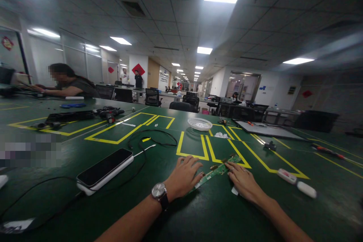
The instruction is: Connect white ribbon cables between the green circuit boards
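A long, narrow green circuit board (217,171) lies at a slant low over the green table, with small brownish parts along its far edge. My left hand (183,177), with a watch (159,192) on the wrist, grips its near left end, the fingers bent over it. Toward the far right end, my right hand (242,180) has its thumb and fingers on the board; the fingertips are partly hidden. A small white scrap (235,191) shows beside my right hand.
Left of my hands, a black phone (104,167) rests on a white block, with dark cables around it. A white basket (200,123) stands farther back. Right are a white and red object (287,176) and a white case (306,189). A person (70,83) sits at the far left.
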Tool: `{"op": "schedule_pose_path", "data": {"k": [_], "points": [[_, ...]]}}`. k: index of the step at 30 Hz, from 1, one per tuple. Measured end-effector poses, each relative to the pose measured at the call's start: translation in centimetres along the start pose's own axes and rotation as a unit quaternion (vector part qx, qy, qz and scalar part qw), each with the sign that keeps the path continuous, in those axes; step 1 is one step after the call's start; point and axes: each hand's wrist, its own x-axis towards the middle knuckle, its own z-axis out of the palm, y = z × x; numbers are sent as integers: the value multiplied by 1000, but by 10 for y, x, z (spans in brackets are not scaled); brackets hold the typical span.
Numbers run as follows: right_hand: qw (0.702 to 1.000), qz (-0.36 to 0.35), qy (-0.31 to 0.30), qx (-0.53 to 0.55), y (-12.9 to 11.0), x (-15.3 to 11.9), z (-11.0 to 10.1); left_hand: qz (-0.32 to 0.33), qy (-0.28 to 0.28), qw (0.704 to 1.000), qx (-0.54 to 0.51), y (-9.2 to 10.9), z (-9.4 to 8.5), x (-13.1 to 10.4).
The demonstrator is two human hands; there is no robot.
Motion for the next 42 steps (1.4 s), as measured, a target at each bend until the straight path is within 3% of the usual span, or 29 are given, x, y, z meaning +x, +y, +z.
{"op": "schedule_pose_path", "data": {"k": [7,13,18,20,24,28,33,37,42], "points": [[999,-18,-26,20,-11,6,-10,3,9,1000,-4,0,-2,2],[982,-151,-75,89,-55,-9,-22,17,-5,1000,-6,2,-1,0],[954,-252,-87,138,-83,-26,-37,63,-75,994,-46,3,1,-3],[966,-224,-49,119,-77,-24,-39,66,-96,992,-56,4,1,-4],[998,-44,46,8,-38,-14,-37,61,-112,990,-66,4,0,-5],[999,42,-4,-35,-12,-12,-38,68,-120,988,-65,5,0,-5],[999,12,-45,5,-36,-17,-43,68,-121,989,-46,6,0,-5],[999,-28,-32,18,-59,-20,-41,68,-114,990,-37,6,3,-6],[997,-65,-17,22,-72,-22,-32,62,-110,991,-35,7,6,-7]]}}
